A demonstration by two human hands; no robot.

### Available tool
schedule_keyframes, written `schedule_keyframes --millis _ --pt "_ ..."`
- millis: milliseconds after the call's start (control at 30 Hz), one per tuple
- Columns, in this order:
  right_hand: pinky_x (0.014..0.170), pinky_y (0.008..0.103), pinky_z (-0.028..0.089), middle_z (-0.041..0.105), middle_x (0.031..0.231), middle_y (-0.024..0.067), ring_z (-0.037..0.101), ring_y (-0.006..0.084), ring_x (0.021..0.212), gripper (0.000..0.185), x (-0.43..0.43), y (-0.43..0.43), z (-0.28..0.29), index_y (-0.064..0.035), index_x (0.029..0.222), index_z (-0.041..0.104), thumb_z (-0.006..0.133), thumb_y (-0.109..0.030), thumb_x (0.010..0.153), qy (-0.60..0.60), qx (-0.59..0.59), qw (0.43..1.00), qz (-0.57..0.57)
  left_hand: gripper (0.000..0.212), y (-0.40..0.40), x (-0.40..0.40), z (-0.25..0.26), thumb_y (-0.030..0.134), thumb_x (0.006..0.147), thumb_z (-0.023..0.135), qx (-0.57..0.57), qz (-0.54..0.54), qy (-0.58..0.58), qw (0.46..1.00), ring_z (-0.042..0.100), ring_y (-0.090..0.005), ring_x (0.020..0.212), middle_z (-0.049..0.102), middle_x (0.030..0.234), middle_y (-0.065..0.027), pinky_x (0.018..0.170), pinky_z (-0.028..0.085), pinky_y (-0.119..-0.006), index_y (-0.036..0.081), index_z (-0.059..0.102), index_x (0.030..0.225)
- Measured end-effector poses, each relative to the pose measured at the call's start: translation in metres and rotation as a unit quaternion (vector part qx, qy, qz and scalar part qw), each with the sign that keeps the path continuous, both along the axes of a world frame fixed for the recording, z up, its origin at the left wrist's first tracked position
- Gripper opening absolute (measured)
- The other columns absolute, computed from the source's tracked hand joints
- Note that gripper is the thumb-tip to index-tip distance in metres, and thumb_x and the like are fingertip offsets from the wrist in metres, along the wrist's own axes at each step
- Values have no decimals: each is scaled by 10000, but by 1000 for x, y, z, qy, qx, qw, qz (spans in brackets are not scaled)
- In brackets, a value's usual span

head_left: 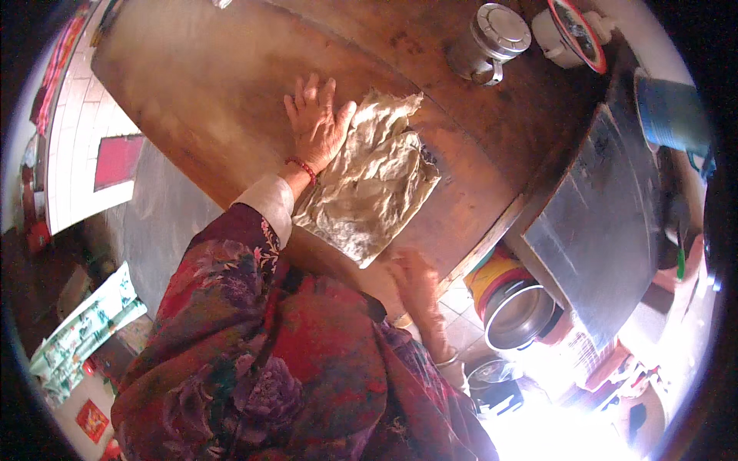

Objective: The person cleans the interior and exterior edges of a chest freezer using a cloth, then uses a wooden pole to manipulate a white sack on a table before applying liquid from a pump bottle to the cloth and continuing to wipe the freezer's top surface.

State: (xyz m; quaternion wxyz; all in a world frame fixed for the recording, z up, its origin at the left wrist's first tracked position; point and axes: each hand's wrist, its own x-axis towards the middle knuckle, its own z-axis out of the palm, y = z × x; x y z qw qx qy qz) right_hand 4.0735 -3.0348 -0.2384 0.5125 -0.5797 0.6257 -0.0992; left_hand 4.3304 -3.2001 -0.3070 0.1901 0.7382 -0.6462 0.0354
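A wrinkled tan sheet (375, 178), cloth or paper, lies on the brown wooden table (213, 75) before me. Its far edge is ragged, and something dark shows along its right edge. My left hand (317, 118) is spread palm down at the sheet's left side, the thumb at its border and the fingers over the bare wood. A red bead bracelet (302, 170) circles that wrist. My right hand (406, 271) is blurred by motion beside the sheet's near corner, close to the table's front edge. Its fingers cannot be made out clearly, and I see nothing plainly held in it.
A lidded metal mug (490, 46) stands at the far right, beside a white pot (556, 40) and a red-rimmed enamel dish (579, 34). Right of the table are a dark flat panel (594, 225), a blue pitcher (674, 112) and a metal pot (519, 317) lower down.
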Motion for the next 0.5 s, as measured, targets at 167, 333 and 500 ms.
schedule_keyframes --millis 167,333,500 --pt "678 367 491 637 800 100 630 270 731 261 64 28 -12 -83 961 583 656 -188 733 133 -75 983 -104 534 19 7 15 421 895 532 10 -171 178 969 352 -348 1279 438 1336 -155 1047 203 -568 99 443 1310" --pt "604 371 475 583 710 107 590 259 636 66 60 12 -20 -52 779 604 634 -80 726 100 -186 971 -111 604 34 9 30 355 776 683 55 -329 83 939 438 -304 1139 498 1184 -123 975 313 -468 80 461 1265" --pt "682 402 465 597 863 122 565 300 811 106 52 -24 -7 -49 795 592 664 -94 732 88 -256 950 -154 563 42 15 29 246 776 691 59 -356 123 925 469 -329 1071 503 1161 -132 921 355 -468 61 459 1254"
